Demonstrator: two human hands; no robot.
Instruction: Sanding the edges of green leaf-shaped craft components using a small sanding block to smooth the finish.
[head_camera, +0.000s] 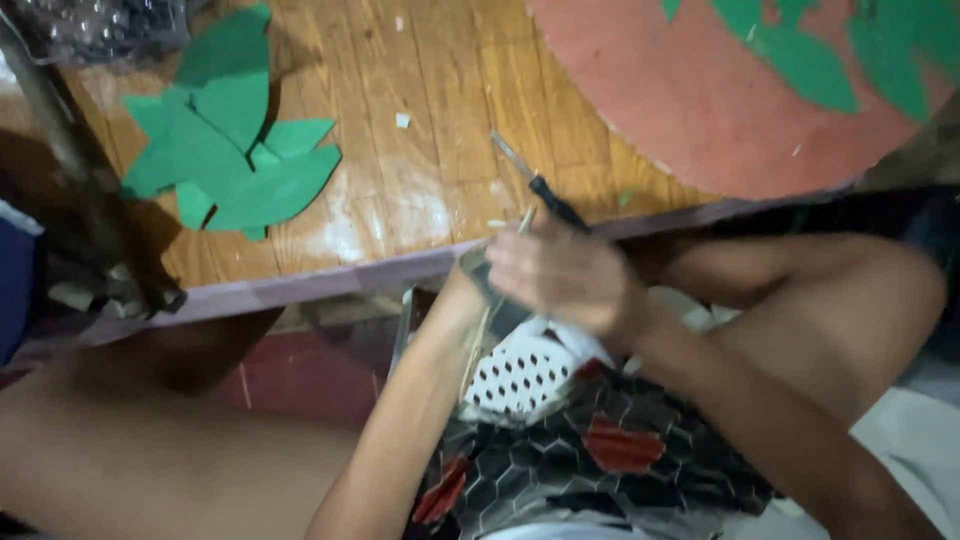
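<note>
So the person's right hand (565, 275) is curled closed around a dark-handled tool (556, 203) with a thin metal tip poking up toward the wooden table (420, 120), looks like a small screwdriver or craft knife, too blurry to say which. The left hand (478, 268) is mostly hidden behind the right one, so there's no telling if it's gripping anything, though a thin pale stick (488, 318) runs down right by that wrist. Both hands sit together over the lap, just below the table edge. Green paper leaf cutouts (225, 150) lie on the table, well apart from the hands, and a big reddish round board (700, 100) sits at upper right.
</note>
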